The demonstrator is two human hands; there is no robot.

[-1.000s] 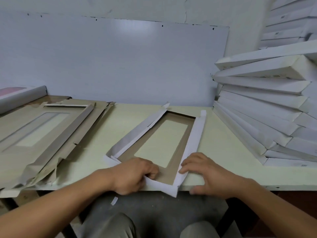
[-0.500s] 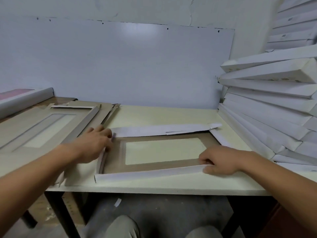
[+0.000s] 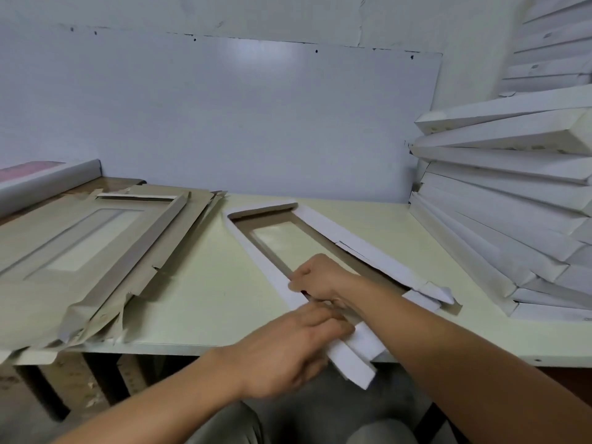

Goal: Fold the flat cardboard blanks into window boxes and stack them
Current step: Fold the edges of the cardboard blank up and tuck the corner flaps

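The right hand (image 3: 315,277) is pinching the half-folded box's (image 3: 272,248) left wall while the left hand (image 3: 288,350) is pressing straight fingers on its near end, steadying it for folding.

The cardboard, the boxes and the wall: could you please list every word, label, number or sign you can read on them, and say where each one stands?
No text can be read anywhere.
Box being folded: plain white and brown, no print.
Flat cardboard blanks: bare brown, no print.
Stack of white boxes: faint dark specks on some edges, too small to read.
Wall panel: only small dark dots along its top edge, no writing.
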